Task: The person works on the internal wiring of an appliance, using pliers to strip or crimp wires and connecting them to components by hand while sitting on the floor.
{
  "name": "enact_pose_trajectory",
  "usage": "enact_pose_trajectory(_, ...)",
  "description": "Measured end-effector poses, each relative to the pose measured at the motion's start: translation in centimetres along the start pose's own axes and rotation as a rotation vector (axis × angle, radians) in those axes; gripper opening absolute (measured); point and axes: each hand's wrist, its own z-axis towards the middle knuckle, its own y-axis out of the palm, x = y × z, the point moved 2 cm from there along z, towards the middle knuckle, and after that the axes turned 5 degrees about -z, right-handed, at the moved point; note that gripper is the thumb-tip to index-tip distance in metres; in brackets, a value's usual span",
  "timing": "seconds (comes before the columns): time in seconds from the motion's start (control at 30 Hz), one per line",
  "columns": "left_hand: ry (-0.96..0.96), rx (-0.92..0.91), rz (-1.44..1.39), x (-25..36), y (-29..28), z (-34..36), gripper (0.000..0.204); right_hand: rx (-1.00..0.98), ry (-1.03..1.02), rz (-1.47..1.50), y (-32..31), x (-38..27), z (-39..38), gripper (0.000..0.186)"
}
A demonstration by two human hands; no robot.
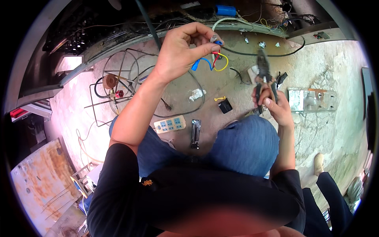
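Raised in front of the metal frame, my left hand (179, 51) pinches a small blue wire connector (218, 42) between thumb and fingers. A bit of metal shows beside it at the fingertips. Below hang short coloured wires (222, 69) in blue, red and yellow, and one blue wire ends in a blue sleeve (195, 65). A white cable rises from the same spot toward the frame. My right hand (278, 108) is closed round the handles of pliers (263, 73), jaws pointing away from me and blurred by motion. The pliers are apart from the wires.
A beige power strip (169, 124) and a black packet (195, 134) lie between my knees, near a small black box (225, 106). Left stands a wire rack (94, 93) with a hose. A metal plate (312, 99) lies right. A blue cylinder (226, 10) sits inside the frame. Another person's leg (333, 197) shows lower right.
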Motion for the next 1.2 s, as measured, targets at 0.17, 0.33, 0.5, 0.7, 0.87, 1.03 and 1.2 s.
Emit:
enact_pose_trajectory(0.17,-0.057,0.079,-0.188,1.1,-0.7,-0.1,0.015,-0.418,-0.021,0.231,2.8,-3.4,5.7,0.047)
enact_pose_trajectory(0.33,-0.059,0.067,-0.117,1.1,-1.7,-0.5,0.016,-0.518,0.015,0.401,4.6,-3.7,7.1,0.044)
enact_pose_trajectory(0.5,-0.119,0.046,-0.108,1.3,-1.6,-0.8,0.018,-0.505,0.035,0.455,4.6,-2.9,6.8,0.043)
enact_pose_trajectory(0.7,-0.13,-0.016,-0.07,1.2,-1.5,-0.6,0.017,-0.515,0.023,0.464,4.4,-1.9,6.1,0.042)
enact_pose_trajectory(0.87,-0.094,-0.044,-0.077,0.8,-1.6,-0.3,0.017,-0.526,0.037,0.515,4.4,-2.0,6.1,0.04)
enact_pose_trajectory(1.03,-0.099,-0.061,-0.047,1.2,-1.6,-0.2,0.015,-0.46,0.083,0.51,4.9,-2.0,5.7,0.044)
enact_pose_trajectory(1.2,-0.11,-0.067,-0.043,1.4,-1.6,-0.2,0.015,-0.449,0.087,0.664,6.2,-1.6,5.3,0.04)
